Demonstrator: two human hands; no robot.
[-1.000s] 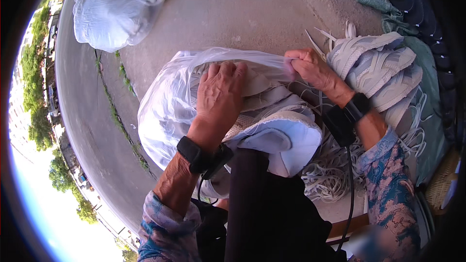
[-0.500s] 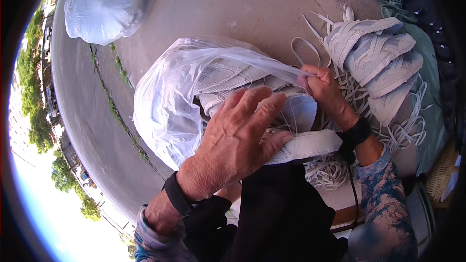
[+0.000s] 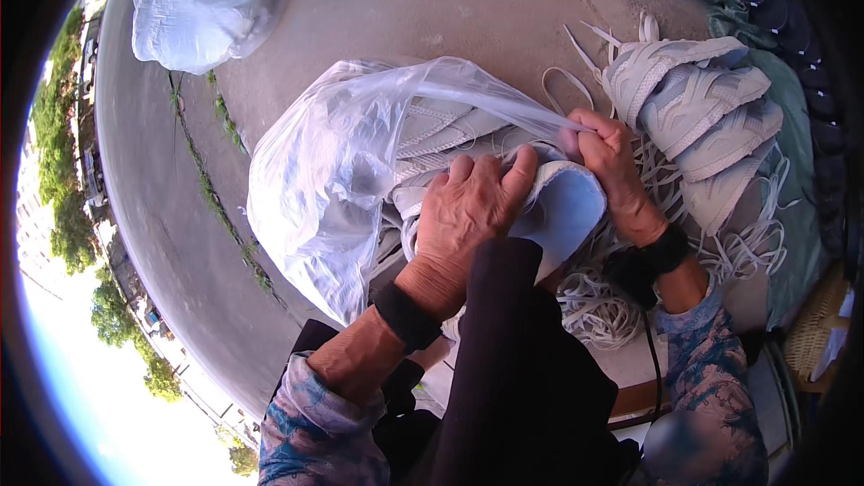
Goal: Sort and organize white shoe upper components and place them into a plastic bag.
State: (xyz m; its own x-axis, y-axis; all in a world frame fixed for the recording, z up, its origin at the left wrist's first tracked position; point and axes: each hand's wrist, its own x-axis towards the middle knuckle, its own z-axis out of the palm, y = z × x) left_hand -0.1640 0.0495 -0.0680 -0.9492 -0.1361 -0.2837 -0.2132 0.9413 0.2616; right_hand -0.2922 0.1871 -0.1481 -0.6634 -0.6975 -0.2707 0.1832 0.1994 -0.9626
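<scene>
A large clear plastic bag (image 3: 315, 189) lies open in front of me, with pale grey shoe uppers inside. My left hand (image 3: 463, 216) grips a grey shoe upper (image 3: 567, 202) with a light blue lining at the bag's mouth. My right hand (image 3: 612, 171) pinches the bag's stretched rim and holds it up and open. Both wrists wear black bands.
A pile of grey shoe uppers (image 3: 702, 117) with loose white laces (image 3: 603, 306) lies at the right on a green cloth (image 3: 801, 207). A second filled clear bag (image 3: 198, 0) sits at the top left on the concrete floor (image 3: 432, 9). Dark fabric covers my lap.
My left hand came out of the bag, rose, then came down onto a shoe upper at the bag's mouth. My right hand kept holding the bag's rim, now pulled tighter.
</scene>
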